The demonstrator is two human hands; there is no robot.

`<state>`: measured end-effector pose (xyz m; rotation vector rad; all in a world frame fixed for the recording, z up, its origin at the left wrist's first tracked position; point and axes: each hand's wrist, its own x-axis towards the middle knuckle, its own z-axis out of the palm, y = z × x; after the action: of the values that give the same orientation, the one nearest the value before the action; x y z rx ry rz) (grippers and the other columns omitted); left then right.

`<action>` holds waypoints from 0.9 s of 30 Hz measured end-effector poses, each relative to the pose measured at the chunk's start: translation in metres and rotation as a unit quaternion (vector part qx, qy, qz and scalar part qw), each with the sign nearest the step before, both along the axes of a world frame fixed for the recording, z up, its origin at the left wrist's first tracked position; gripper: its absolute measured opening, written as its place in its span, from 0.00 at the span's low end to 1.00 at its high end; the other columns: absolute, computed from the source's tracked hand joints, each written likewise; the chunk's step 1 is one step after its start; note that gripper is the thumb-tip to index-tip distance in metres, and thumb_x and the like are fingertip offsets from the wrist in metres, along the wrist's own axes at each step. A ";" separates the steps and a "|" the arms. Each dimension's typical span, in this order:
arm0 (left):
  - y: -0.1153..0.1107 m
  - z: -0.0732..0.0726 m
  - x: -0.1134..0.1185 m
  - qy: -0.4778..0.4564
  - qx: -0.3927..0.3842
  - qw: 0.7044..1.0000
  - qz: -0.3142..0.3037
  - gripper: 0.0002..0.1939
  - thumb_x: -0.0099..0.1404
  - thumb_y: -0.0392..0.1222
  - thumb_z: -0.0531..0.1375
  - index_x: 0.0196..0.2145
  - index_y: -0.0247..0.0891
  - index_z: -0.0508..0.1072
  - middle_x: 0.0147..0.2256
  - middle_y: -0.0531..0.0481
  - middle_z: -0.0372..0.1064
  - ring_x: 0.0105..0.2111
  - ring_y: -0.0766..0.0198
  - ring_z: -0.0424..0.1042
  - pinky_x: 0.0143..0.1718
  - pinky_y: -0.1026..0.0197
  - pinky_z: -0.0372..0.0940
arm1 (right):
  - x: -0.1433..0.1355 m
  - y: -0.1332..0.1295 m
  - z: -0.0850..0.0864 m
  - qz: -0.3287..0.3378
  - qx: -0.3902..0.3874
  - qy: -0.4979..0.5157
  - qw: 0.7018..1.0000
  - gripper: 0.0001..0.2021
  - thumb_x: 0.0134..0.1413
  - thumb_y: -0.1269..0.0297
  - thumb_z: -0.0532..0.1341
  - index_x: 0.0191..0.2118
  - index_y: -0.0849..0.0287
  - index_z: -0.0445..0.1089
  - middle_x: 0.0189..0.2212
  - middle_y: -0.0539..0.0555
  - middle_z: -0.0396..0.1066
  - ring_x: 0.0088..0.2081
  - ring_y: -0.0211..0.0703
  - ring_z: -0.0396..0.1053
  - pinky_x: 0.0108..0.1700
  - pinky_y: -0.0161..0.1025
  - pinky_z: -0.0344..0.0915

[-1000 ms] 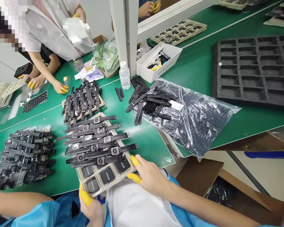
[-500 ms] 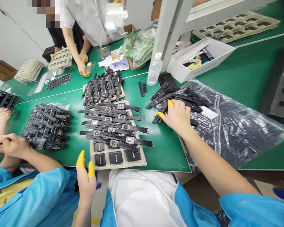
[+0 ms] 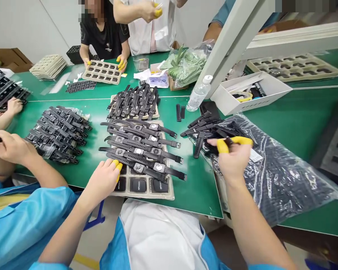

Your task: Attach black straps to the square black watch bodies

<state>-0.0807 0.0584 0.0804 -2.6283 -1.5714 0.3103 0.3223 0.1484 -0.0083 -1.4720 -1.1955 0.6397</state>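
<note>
The watch tray [image 3: 157, 196] lies flat on the green surface [image 3: 193, 187] in front of the person, with rows of smartwatches [image 3: 159, 167] laid across it, sensor backs up and straps running past its rim on both sides. Its nearest pockets show black square inserts [image 3: 138, 185] with white lettering.

The left hand [image 3: 103, 177] is at the tray's left edge, beside the lowest watches, its fingers curled together; I cannot tell whether they grip the rim or merely rest there. The right hand [image 3: 235, 159], to the right of the tray, has its fingers pinched around a small dark piece [image 3: 228, 141], probably a watch strap, though motion blurs it. Below and around that hand, also right of the tray, are loose black straps [image 3: 198, 145] piled partly on a clear plastic bag [image 3: 290, 183] (a large one, packed with dark contents).

The straps look light, rubbery and pliant, unlikely to slip or break; a hold near one end should keep the rest from flopping. The watches seem stiffer and easier to scratch, so the case sides are the better grip. The tray looks thin and may flex under its load: two opposite rims would support it best.
</note>
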 end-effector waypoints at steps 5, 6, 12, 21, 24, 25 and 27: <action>-0.013 -0.004 -0.014 -0.161 0.035 0.986 0.023 0.11 0.72 0.35 0.54 0.46 0.36 0.75 0.41 0.41 0.76 0.41 0.51 0.74 0.41 0.52 0.70 | -0.016 -0.073 0.035 0.083 -0.033 0.263 0.961 0.18 0.67 0.41 0.49 0.38 0.48 0.62 0.22 0.44 0.46 0.17 0.38 0.41 0.20 0.40 0.45; -0.019 -0.003 -0.013 -0.220 0.039 0.974 0.045 0.11 0.73 0.37 0.54 0.49 0.37 0.73 0.42 0.42 0.77 0.41 0.53 0.75 0.41 0.54 0.71 | -0.023 -0.088 0.037 0.120 -0.062 0.286 0.949 0.20 0.67 0.41 0.47 0.38 0.49 0.64 0.21 0.44 0.45 0.17 0.38 0.41 0.20 0.40 0.43; -0.006 0.005 0.049 -0.452 -0.075 0.888 0.047 0.16 0.72 0.36 0.55 0.57 0.38 0.67 0.51 0.40 0.75 0.48 0.58 0.78 0.51 0.56 0.74 | -0.095 -0.124 0.040 0.297 -0.163 0.376 0.862 0.15 0.66 0.46 0.61 0.39 0.52 0.64 0.20 0.44 0.61 0.18 0.37 0.55 0.21 0.37 0.53; 0.043 -0.016 0.088 -0.465 -0.107 0.855 -0.203 0.30 0.67 0.26 0.49 0.65 0.38 0.62 0.58 0.38 0.70 0.59 0.54 0.70 0.59 0.49 0.71 | -0.129 -0.098 0.044 0.420 -0.188 0.374 0.805 0.19 0.64 0.44 0.63 0.42 0.57 0.66 0.19 0.43 0.65 0.16 0.32 0.52 0.19 0.32 0.48; 0.038 -0.020 0.082 -0.476 -0.104 0.848 -0.209 0.29 0.69 0.27 0.48 0.66 0.39 0.62 0.58 0.39 0.70 0.59 0.54 0.70 0.59 0.49 0.71 | -0.128 -0.100 0.038 0.410 -0.185 0.389 0.804 0.18 0.63 0.45 0.64 0.40 0.57 0.67 0.17 0.43 0.63 0.16 0.32 0.51 0.19 0.32 0.48; 0.037 -0.020 0.082 -0.480 -0.099 0.847 -0.208 0.28 0.70 0.27 0.48 0.66 0.39 0.62 0.57 0.39 0.70 0.59 0.54 0.70 0.59 0.49 0.71 | -0.128 -0.100 0.037 0.403 -0.184 0.398 0.803 0.18 0.63 0.45 0.64 0.39 0.57 0.66 0.17 0.42 0.62 0.15 0.32 0.50 0.18 0.32 0.47; 0.037 -0.020 0.083 -0.485 -0.090 0.847 -0.200 0.26 0.72 0.28 0.48 0.65 0.39 0.62 0.57 0.39 0.70 0.58 0.54 0.70 0.58 0.49 0.71 | -0.129 -0.100 0.036 0.389 -0.186 0.415 0.801 0.18 0.62 0.45 0.65 0.38 0.57 0.66 0.16 0.42 0.61 0.15 0.31 0.49 0.18 0.32 0.47</action>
<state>0.0020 0.0951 0.0603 -3.3785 -1.0330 -1.1139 0.1936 0.0487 0.0275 -0.7236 -0.9252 1.9438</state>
